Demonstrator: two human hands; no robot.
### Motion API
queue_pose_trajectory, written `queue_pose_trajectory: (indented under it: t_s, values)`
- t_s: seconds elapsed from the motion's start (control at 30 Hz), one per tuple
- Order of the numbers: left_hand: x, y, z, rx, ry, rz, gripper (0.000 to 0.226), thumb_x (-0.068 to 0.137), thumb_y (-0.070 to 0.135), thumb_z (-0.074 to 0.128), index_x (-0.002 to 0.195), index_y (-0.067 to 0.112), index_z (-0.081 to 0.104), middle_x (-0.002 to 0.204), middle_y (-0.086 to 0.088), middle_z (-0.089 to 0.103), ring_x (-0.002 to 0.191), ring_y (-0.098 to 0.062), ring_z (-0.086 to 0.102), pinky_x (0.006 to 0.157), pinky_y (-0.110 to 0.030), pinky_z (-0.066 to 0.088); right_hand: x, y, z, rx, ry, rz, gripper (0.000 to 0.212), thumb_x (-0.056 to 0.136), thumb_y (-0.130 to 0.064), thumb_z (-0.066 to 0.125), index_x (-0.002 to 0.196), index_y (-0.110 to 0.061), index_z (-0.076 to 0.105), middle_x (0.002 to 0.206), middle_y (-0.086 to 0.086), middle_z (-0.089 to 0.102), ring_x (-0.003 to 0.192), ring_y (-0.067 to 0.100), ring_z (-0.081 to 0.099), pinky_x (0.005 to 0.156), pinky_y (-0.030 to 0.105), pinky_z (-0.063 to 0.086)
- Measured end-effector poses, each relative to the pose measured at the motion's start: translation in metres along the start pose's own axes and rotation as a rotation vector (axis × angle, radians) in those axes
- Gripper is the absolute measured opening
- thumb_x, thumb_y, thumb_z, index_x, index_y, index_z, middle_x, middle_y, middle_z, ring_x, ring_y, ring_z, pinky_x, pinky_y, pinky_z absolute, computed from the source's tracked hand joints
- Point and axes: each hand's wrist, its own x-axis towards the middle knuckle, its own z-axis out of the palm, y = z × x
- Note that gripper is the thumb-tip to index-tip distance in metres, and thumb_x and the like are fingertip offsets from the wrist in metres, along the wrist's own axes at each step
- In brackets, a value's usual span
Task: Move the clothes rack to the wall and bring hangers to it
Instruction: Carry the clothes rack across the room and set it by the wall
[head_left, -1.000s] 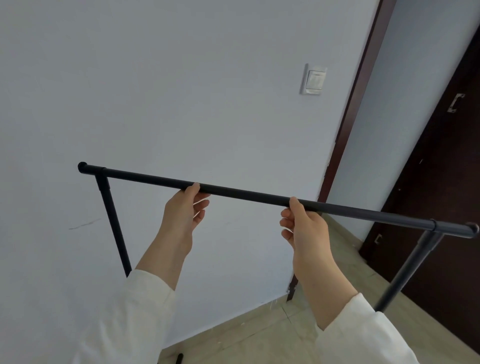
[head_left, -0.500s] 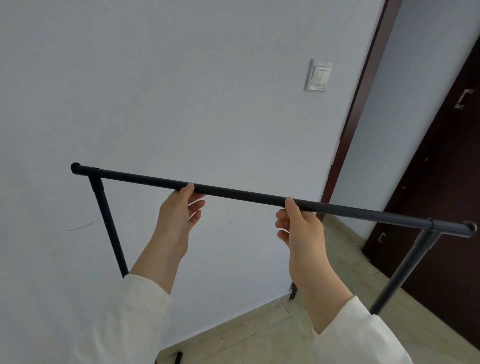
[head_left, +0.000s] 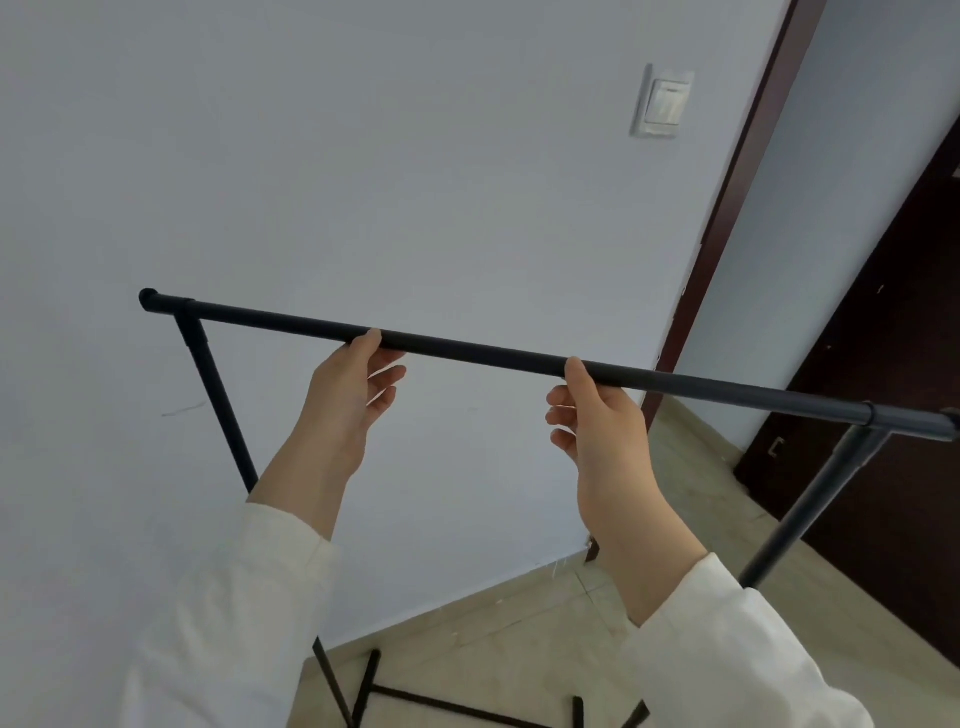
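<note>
Left hand (head_left: 345, 392) and right hand (head_left: 597, 421) reaching up, loosely hooked on the clothes rack (head_left: 478, 356) top bar. Smooth matte black round tubing, cream sleeves (head_left: 228, 613).

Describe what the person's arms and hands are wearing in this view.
Both arms are in long, loose sleeves of cream or off-white fabric, the left sleeve and the right sleeve, each ending short of the wrist so the forearm shows. The left hand and right hand are bare: no gloves, and no rings, watch or bracelet are visible.
</note>
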Motion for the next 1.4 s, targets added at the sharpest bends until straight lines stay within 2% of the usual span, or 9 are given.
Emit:
queue_pose_trajectory:
  t_s: [0.3,0.4,0.5,0.6,0.7,0.8,1.0,1.17,1.4]
  values:
    - [-0.012,-0.002,-0.011,0.296,0.060,0.126,0.021,0.095,0.031,0.041,0.093,0.021,0.060,0.084,0.008,0.065,0.077,-0.007,0.060,0.077,-0.023,0.047,-0.013,0.007,-0.036,-0.202,-0.171,0.023,0.021,0.088,-0.035,0.050,0.095,-0.019,0.062,0.081,-0.004,0.065,0.074,0.012,0.060,0.068,0.022,0.051]
    - [-0.022,-0.004,-0.018,0.537,0.105,0.265,0.023,0.093,0.034,0.044,0.076,0.027,0.057,0.078,0.008,0.060,0.071,-0.006,0.057,0.070,-0.020,0.045,-0.025,0.017,-0.077,-0.345,-0.246,0.021,0.018,0.087,-0.029,0.052,0.097,-0.019,0.063,0.083,-0.005,0.067,0.072,0.009,0.062,0.066,0.020,0.052]
    - [-0.046,-0.002,-0.008,0.700,0.104,0.502,0.015,0.090,0.032,0.049,0.078,0.028,0.055,0.078,0.014,0.058,0.072,0.000,0.056,0.067,-0.008,0.043,-0.036,0.031,-0.129,-0.473,-0.226,0.062,0.011,0.085,-0.023,0.056,0.086,-0.016,0.066,0.076,-0.003,0.068,0.069,0.011,0.062,0.065,0.020,0.051]
    - [-0.076,0.001,0.029,0.815,-0.037,0.716,0.004,0.087,0.028,0.055,0.088,0.025,0.059,0.081,0.021,0.059,0.075,0.012,0.055,0.066,0.004,0.038,-0.041,0.047,-0.187,-0.530,-0.046,0.041,0.008,0.082,-0.014,0.063,0.074,-0.013,0.064,0.064,0.002,0.063,0.059,0.014,0.056,0.057,0.015,0.047]
    - [-0.105,-0.005,0.079,0.953,-0.258,0.917,0.019,0.082,0.034,0.057,0.096,0.024,0.065,0.085,0.016,0.063,0.084,0.002,0.057,0.077,-0.007,0.042,-0.036,0.056,-0.233,-0.564,0.185,-0.095,0.010,0.077,-0.013,0.069,0.072,-0.018,0.061,0.065,0.003,0.062,0.055,0.010,0.056,0.051,0.004,0.042]
    - [-0.122,-0.014,0.131,1.170,-0.423,1.085,0.033,0.079,0.045,0.054,0.106,0.028,0.065,0.097,0.012,0.066,0.094,-0.008,0.055,0.084,-0.018,0.039,-0.022,0.062,-0.250,-0.612,0.172,-0.142,0.018,0.075,-0.015,0.071,0.087,-0.021,0.059,0.069,0.000,0.059,0.065,0.014,0.056,0.058,0.011,0.045]
    - [-0.124,-0.029,0.198,1.456,-0.566,1.039,0.035,0.082,0.048,0.056,0.114,0.033,0.061,0.114,0.016,0.064,0.108,-0.010,0.053,0.095,-0.026,0.034,0.004,0.069,-0.253,-0.721,-0.096,-0.135,0.035,0.073,-0.027,0.072,0.101,-0.034,0.052,0.075,-0.006,0.059,0.070,0.012,0.054,0.060,0.016,0.043]
    - [-0.120,-0.033,0.210,1.500,-0.576,0.976,0.019,0.085,0.040,0.056,0.100,0.033,0.065,0.096,0.014,0.065,0.095,-0.007,0.056,0.082,-0.024,0.035,0.027,0.066,-0.257,-0.758,-0.116,-0.242,0.022,0.077,-0.028,0.068,0.099,-0.027,0.062,0.070,-0.012,0.055,0.062,0.006,0.050,0.055,0.013,0.041]
    - [-0.104,-0.029,0.214,1.557,-0.554,1.011,0.021,0.085,0.044,0.054,0.100,0.033,0.064,0.094,0.014,0.064,0.095,-0.009,0.053,0.077,-0.023,0.031,0.048,0.067,-0.255,-0.802,-0.125,-0.344,0.013,0.076,-0.021,0.070,0.087,-0.021,0.065,0.066,-0.015,0.055,0.058,0.004,0.051,0.059,0.004,0.041]
